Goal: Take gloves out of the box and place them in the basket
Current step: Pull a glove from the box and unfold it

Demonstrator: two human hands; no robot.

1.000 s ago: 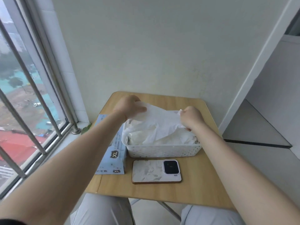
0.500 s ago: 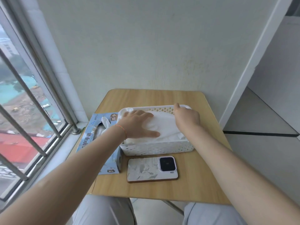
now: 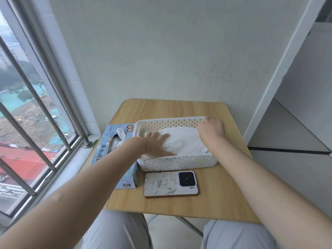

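White perforated plastic basket [image 3: 177, 163] — rectangular, standing on the small light-wood table [image 3: 212, 200]; all places below are given from it.

Inside the basket: white thin-film gloves [image 3: 183, 141], lying flat in a loose pile that fills most of the floor.

On the gloves, at the basket's left end: left hand [image 3: 158, 145], fingers straight and spread, palm down, pressing the film flat.

At the basket's far right corner: right hand [image 3: 212, 130], knuckles up and fingers bent down onto the gloves by the rim — whether it pinches the film cannot be told.

Touching the basket's left wall: pale blue cardboard glove box [image 3: 109, 150] marked XL, lying flat, one white glove [image 3: 121, 134] poking up through its top opening.

Just before the basket's near wall: rectangular phone in a white patterned case [image 3: 170, 184], camera side up.
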